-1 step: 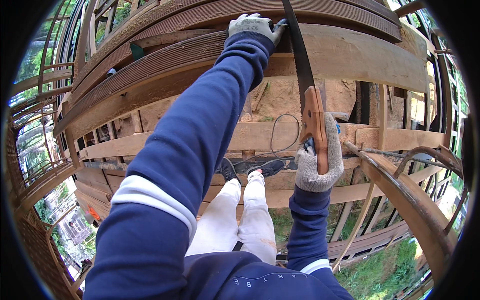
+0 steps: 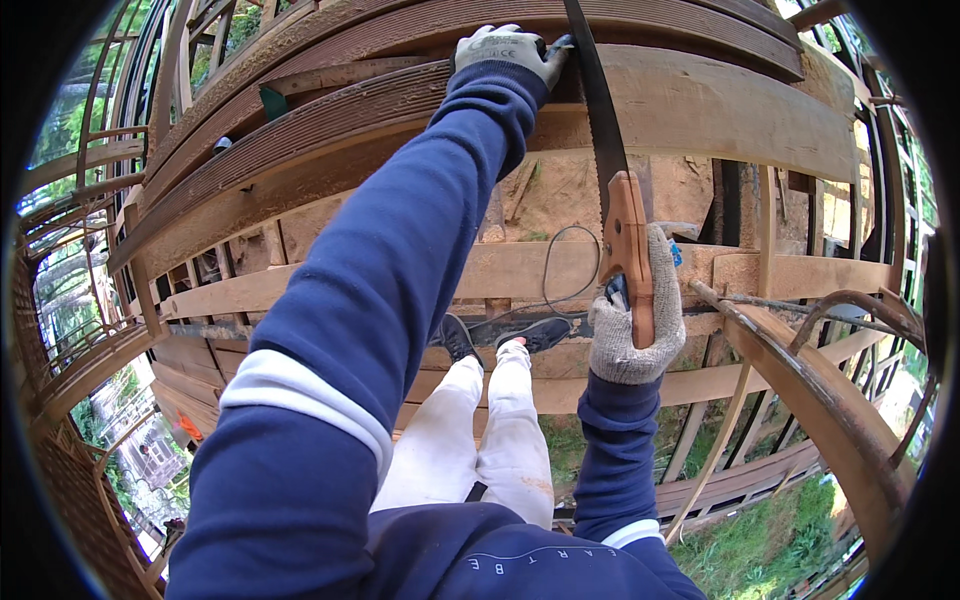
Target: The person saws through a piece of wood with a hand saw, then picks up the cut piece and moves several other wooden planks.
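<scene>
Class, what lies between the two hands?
In the head view, the saw: the right hand grips its handle, and its blade runs up beside the left hand. Planks and brown ground show beneath.

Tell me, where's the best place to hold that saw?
Probably by its wooden handle, coming from the near side, at the bottom of the picture. The handle's lower end points that way, while the toothed blade stretches off away from the person.
</scene>
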`<state>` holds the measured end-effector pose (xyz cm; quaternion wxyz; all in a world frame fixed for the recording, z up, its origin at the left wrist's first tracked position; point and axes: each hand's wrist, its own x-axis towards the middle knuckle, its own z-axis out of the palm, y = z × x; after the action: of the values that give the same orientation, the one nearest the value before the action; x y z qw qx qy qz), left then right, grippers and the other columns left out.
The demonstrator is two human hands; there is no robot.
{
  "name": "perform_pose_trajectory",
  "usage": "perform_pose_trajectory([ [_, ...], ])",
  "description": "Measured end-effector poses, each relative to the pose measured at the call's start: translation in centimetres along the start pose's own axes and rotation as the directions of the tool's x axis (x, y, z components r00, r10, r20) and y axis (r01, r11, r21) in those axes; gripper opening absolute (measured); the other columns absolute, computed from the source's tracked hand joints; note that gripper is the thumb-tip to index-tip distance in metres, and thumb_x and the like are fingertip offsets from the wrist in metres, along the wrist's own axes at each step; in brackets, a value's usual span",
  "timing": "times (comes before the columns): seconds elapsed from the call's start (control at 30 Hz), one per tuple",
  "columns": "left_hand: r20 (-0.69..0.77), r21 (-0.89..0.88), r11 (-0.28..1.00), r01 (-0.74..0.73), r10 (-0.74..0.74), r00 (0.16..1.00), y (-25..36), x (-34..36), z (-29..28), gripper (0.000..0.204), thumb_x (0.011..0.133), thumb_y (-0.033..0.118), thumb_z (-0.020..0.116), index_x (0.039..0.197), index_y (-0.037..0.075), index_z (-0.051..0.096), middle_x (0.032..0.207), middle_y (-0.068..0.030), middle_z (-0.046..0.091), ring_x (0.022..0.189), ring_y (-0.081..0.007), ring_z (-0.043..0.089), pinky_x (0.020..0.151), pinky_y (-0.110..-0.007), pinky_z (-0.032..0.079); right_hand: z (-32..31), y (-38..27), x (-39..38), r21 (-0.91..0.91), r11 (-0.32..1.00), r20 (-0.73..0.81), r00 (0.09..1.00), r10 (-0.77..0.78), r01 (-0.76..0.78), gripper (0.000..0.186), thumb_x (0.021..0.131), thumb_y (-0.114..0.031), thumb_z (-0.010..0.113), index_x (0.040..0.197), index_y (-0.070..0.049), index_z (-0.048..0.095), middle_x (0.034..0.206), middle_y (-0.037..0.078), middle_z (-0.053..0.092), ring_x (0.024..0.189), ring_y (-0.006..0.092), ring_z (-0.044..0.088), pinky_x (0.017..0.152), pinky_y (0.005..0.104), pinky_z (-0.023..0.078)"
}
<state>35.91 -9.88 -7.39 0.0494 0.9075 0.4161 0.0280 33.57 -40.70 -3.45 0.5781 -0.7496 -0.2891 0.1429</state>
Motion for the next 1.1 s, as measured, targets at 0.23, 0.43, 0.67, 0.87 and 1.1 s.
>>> perform_pose_trajectory([
  [0.23, -0.025, 0.006, 1.000, 0.003, -0.003, 1.000, -0.1, -0.1, -0.4, 0.057, 0.102, 0.059, 0.040, 0.108, 0.018, 0.079, 0.103, -0.0081, 0.075, 0.100, -0.0287, 0.069, 0.094, -0.043, 0.054, -3.9, -2.8, -8.7, 0.111, 0.911, -0.033, 0.915, 0.402, -0.397, 0.061, 0.088, -0.011, 0.056, 0.144, 0.009, 0.048, 0.139, 0.024, 0.059, 0.117, 0.0298, 0.064, 0.095, 0.0387, 0.055],
  [0.43, -0.010, 0.017, 1.000, -0.012, 0.012, 1.000, 0.1, 0.2, 0.4, 0.056, 0.104, 0.056, 0.037, 0.110, 0.018, 0.078, 0.103, -0.0078, 0.075, 0.101, -0.0280, 0.070, 0.095, -0.044, 0.053, 0.4, 0.2, 0.3, 0.001, 0.999, 0.026, 0.999, -0.044, 0.044, 0.058, 0.085, -0.001, 0.056, 0.143, 0.008, 0.051, 0.138, 0.023, 0.060, 0.118, 0.0291, 0.065, 0.098, 0.0378, 0.053],
  [0.67, -0.043, -0.008, 1.000, 0.008, -0.008, 0.999, -0.1, -0.2, 0.1, 0.056, 0.104, 0.056, 0.037, 0.109, 0.019, 0.079, 0.100, -0.0083, 0.075, 0.101, -0.0274, 0.070, 0.096, -0.044, 0.052, -4.6, -2.5, -10.0, 0.028, 0.967, 0.033, 0.968, 0.250, -0.251, 0.058, 0.088, 0.003, 0.061, 0.144, 0.007, 0.048, 0.139, 0.020, 0.061, 0.119, 0.0282, 0.065, 0.094, 0.0355, 0.057],
  [0.87, -0.021, 0.009, 1.000, 0.014, -0.014, 1.000, -0.1, 0.4, 0.8, 0.056, 0.104, 0.056, 0.037, 0.110, 0.020, 0.079, 0.101, -0.0085, 0.076, 0.100, -0.0280, 0.070, 0.096, -0.045, 0.053, -0.1, 0.2, -0.6, 0.022, 0.997, 0.011, 0.997, -0.071, 0.071, 0.063, 0.084, -0.009, 0.064, 0.143, 0.010, 0.049, 0.133, 0.024, 0.064, 0.104, 0.0215, 0.070, 0.086, 0.0294, 0.055],
  [1.1, -0.012, -0.012, 1.000, 0.023, -0.023, 1.000, -0.4, 0.1, 0.6, 0.056, 0.104, 0.056, 0.038, 0.107, 0.019, 0.079, 0.102, -0.0081, 0.076, 0.100, -0.0278, 0.070, 0.094, -0.045, 0.052, -3.2, -1.8, -8.4, 0.145, 0.947, -0.002, 0.957, 0.291, -0.287, 0.064, 0.083, -0.007, 0.064, 0.143, 0.010, 0.049, 0.138, 0.025, 0.061, 0.120, 0.0295, 0.065, 0.094, 0.0343, 0.054],
])
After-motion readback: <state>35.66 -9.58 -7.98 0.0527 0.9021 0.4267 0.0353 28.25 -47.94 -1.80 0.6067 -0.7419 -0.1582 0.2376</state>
